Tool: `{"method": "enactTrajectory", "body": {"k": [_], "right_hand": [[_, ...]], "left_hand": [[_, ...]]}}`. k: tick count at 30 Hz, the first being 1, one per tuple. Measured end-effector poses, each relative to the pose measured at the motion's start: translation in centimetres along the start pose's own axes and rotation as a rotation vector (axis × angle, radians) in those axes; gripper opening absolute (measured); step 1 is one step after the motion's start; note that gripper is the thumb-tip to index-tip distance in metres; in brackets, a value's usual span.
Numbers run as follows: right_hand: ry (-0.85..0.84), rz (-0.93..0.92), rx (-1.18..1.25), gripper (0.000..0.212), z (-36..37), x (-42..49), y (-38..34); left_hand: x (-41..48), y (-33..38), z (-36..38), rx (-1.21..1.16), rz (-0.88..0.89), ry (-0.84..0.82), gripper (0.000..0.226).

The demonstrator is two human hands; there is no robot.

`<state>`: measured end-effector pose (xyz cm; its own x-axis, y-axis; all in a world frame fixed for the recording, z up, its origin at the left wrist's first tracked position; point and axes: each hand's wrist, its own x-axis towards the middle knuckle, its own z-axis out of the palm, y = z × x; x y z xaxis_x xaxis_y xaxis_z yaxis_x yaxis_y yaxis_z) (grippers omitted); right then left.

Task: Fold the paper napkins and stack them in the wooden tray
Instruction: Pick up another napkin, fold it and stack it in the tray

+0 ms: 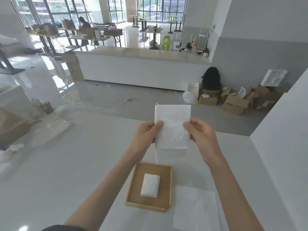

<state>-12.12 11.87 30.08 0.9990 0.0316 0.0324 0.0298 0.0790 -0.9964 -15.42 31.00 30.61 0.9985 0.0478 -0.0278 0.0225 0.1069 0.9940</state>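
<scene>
Mid-fold: 1 napkin (172,117) held up above the tray (131,185).
The left hand (146,132) and right hand (201,132) each pinch a side edge, thumb in front, fingers behind. Tray sits near, 1 folded napkin (150,185) inside; flat sheets (195,207) right of it. Should match corners, crease hard, lay it square.

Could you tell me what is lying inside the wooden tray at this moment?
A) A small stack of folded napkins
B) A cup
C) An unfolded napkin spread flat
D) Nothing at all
A: a small stack of folded napkins sits near the middle of the wooden tray, while the left hand and right hand hold another napkin up above it.
</scene>
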Motion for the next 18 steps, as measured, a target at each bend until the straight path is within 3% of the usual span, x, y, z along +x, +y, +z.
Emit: {"method": "enactTrajectory", "body": {"k": [9,15,18], "right_hand": [[0.014,-0.022,-0.015,0.021,0.00,0.48,-0.24],[-0.007,-0.174,-0.115,0.046,-0.20,0.36,-0.33],[0.032,-0.240,-0.125,0.045,-0.55,0.49,-0.11]], "left_hand": [[0.23,0.32,0.19,0.006,0.010,0.023,0.036],[0.53,0.56,0.58,0.024,0.075,0.040,0.026],[0.59,0.16,0.41,0.097,0.194,0.046,0.054]]}}
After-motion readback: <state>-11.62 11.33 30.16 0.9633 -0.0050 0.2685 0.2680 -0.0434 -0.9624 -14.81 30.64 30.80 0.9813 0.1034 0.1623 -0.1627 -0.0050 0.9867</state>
